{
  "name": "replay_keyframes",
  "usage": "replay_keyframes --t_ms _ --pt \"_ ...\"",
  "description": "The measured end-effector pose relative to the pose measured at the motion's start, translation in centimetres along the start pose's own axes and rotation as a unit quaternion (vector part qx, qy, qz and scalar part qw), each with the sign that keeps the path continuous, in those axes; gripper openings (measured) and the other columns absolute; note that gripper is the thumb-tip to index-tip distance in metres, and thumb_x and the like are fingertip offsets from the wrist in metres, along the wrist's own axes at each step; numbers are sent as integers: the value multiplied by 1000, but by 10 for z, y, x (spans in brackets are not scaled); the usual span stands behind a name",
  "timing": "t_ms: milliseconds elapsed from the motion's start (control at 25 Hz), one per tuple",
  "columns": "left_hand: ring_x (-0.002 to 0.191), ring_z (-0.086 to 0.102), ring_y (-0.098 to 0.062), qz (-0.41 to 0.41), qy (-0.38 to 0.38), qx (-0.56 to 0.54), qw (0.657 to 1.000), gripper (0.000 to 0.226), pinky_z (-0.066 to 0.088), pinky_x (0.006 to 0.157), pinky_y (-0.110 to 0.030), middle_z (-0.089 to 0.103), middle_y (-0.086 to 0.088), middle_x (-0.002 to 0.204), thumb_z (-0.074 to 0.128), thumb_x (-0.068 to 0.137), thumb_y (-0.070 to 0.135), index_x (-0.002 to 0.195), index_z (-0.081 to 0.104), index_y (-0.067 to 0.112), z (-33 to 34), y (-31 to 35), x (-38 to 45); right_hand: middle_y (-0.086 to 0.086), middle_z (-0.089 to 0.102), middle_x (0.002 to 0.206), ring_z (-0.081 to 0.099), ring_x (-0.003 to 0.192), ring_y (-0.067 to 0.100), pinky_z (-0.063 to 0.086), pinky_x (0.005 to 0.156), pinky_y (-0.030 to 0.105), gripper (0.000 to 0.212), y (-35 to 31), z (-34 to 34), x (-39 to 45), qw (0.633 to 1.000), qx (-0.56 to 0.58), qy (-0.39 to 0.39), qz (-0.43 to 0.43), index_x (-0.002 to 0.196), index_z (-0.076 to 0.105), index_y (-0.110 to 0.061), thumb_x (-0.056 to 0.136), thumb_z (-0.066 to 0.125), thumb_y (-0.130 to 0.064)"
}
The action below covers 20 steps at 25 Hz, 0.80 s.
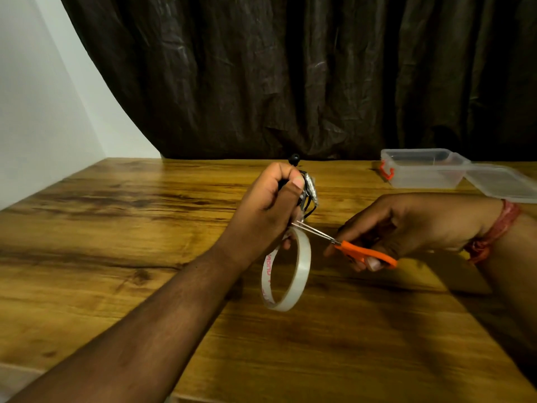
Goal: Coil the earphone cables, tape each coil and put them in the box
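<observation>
My left hand (266, 203) grips a coiled black earphone cable (308, 191) above the table, with clear tape wrapped round the coil and an earbud sticking out on top. A roll of clear tape (286, 271) hangs below that hand, joined to the coil by a short strip. My right hand (412, 225) holds orange-handled scissors (363, 253), whose blades point left and reach the strip just under my left hand. The clear plastic box (422, 168) stands open at the back right.
The box's clear lid (504, 183) lies flat on the right of the box, near the table's right edge. A dark curtain (290, 77) hangs behind the wooden table (116, 228). A white wall is on the left.
</observation>
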State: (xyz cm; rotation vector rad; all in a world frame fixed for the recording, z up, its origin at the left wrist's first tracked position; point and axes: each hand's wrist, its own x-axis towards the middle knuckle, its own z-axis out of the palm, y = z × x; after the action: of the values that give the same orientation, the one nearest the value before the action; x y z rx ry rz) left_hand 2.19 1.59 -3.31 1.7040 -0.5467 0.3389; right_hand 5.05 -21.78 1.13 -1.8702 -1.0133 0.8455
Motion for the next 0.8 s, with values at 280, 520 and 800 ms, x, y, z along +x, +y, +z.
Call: replay_keyframes --t_ms 280,520,800 --pt "51 51 -2 -5 13 23 1000 11 42 43 -21 56 9 60 44 97 35 93 54 35 0 3 -1 10 72 89 65 82 10 51 72 19 40 7 -5 3 1000 -17 2 12 115 72 -16 76 75 -16" --pt "50 48 -8 -23 43 7 999 14 40 39 -23 53 5 60 44 98 31 88 54 32 -2 8 1 13 73 90 68 79 15 53 69 19 38 4 -26 -20 995 -14 51 83 110 73 -14 73 73 -9" --pt "51 50 -11 -31 37 18 999 16 43 40 -24 54 6 60 43 101 28 91 54 34 -3 5 -1 7 72 76 68 68 21 57 71 37 20 15 -25 -51 823 -308 270 393 92 57 -16 83 72 -26"
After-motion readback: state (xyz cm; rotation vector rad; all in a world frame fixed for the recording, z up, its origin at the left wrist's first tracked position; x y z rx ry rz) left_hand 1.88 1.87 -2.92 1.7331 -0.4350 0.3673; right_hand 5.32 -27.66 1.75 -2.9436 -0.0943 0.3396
